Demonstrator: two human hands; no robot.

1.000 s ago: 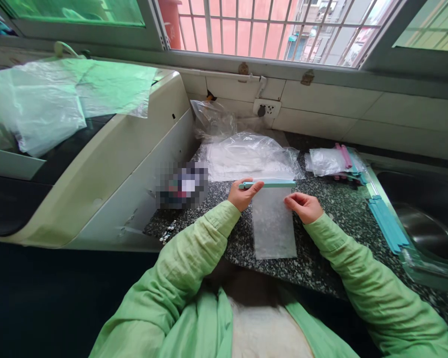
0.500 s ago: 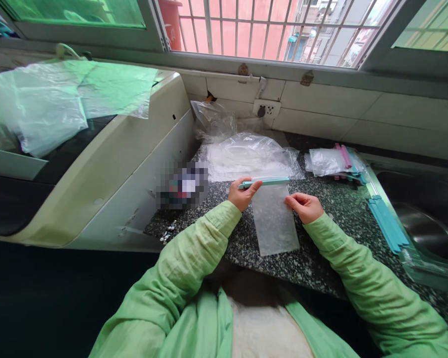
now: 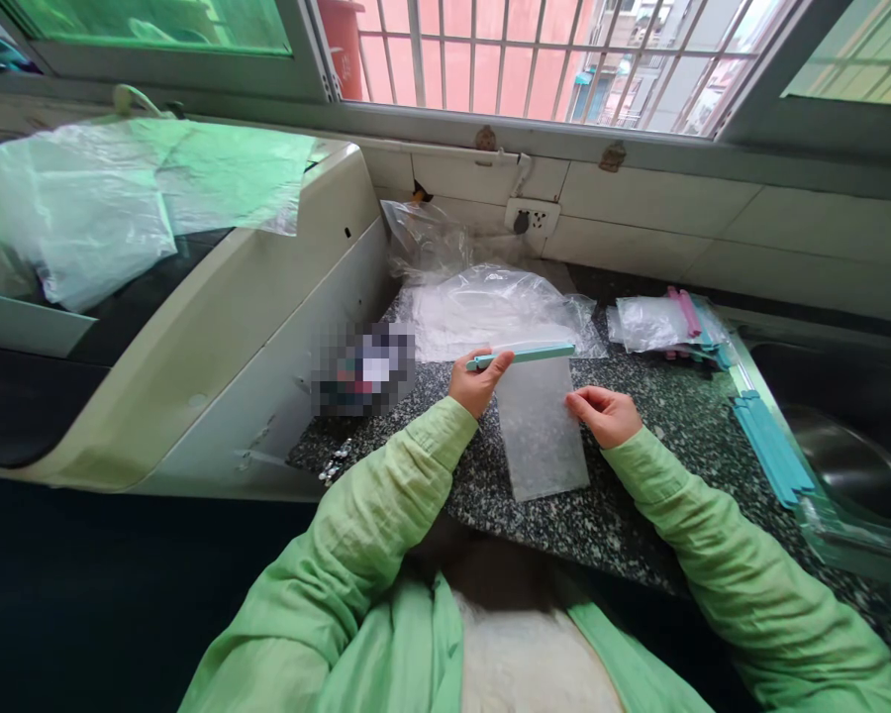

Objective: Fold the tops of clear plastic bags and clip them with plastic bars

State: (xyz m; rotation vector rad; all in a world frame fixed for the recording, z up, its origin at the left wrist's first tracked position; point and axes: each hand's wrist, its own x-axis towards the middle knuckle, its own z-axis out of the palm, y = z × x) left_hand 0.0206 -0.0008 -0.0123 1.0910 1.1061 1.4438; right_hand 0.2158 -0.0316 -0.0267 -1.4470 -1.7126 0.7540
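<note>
In my left hand (image 3: 475, 384) is a teal sealing clip (image 3: 535, 353), pinched at its left end and held almost level over the counter. A clear flat plastic bag (image 3: 542, 431) hangs down from the clip, its top edge at the bar. My right hand (image 3: 607, 416) is closed, thumb and forefinger pressed together at the bag's right edge. Whether those fingertips grip the bag or only overlap it, I cannot tell.
Behind my hands lies a heap of clear plastic bags (image 3: 490, 302). To the right are clipped bags (image 3: 649, 322), loose teal clips (image 3: 772, 451) and a metal sink (image 3: 853, 460). A large beige machine (image 3: 267, 287) borders the speckled counter (image 3: 416, 451) on the left.
My left hand has moved slightly up and left, bringing the clip and hanging bag along. My right hand has barely moved.
</note>
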